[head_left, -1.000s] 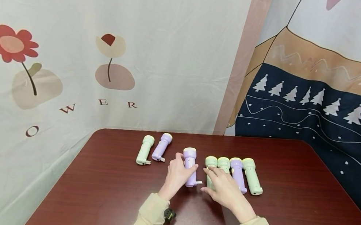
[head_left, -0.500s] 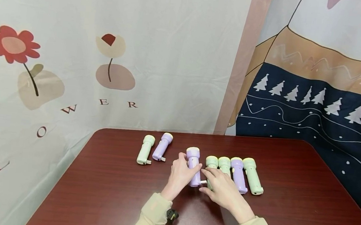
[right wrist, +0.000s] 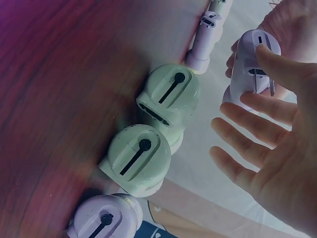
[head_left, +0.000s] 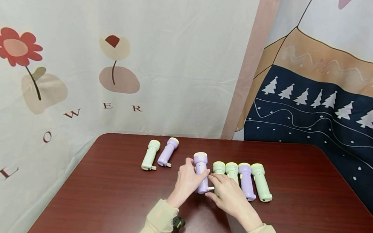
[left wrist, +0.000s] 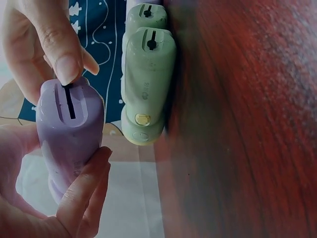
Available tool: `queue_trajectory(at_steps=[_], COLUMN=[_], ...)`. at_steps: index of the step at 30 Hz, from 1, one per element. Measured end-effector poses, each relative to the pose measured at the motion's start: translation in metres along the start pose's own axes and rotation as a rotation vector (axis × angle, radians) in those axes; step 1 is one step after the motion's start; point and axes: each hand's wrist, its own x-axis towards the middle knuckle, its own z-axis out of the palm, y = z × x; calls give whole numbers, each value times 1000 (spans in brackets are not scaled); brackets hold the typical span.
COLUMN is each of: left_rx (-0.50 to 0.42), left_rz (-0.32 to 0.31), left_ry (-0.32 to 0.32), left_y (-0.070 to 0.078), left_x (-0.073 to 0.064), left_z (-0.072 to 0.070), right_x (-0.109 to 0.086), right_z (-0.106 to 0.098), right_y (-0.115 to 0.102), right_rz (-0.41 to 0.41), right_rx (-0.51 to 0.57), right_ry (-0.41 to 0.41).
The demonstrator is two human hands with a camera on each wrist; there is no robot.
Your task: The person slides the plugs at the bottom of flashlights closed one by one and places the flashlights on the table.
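Note:
A purple flashlight (head_left: 200,167) is gripped in my left hand (head_left: 187,179), its wide head pointing away from me. In the left wrist view my thumb and fingers lie along both sides of the flashlight (left wrist: 74,144). Two metal plug prongs (right wrist: 272,88) stick out of its base in the right wrist view. My right hand (head_left: 230,197) touches that base with the thumb (right wrist: 277,64) at the slot. The index fingertip is close to the prongs; the other right fingers are spread and fairly straight, holding nothing.
Right of the held flashlight lie a green flashlight (head_left: 219,167), another green flashlight (head_left: 232,169), a purple flashlight (head_left: 246,183) and a green flashlight (head_left: 261,183). Farther left, a green flashlight (head_left: 150,156) and a purple flashlight (head_left: 167,153) show their prongs. All rest on the brown table (head_left: 317,206).
My left hand and the purple flashlight have shifted slightly right, closer to my right hand. The right hand has barely moved; the other flashlights lie as before.

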Motion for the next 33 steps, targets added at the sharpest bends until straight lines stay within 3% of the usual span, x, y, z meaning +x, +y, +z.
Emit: queue_trajectory(at_steps=[12, 33], left_rx=[-20, -47], left_rz=[-3, -10], left_ry=[23, 31], left_y=[3, 4], left_x=[2, 0], left_z=[2, 7], right_x=[-1, 1], right_z=[3, -4], right_y=[1, 1], right_rz=[-71, -59], right_rx=[-75, -93], right_ry=[148, 139])
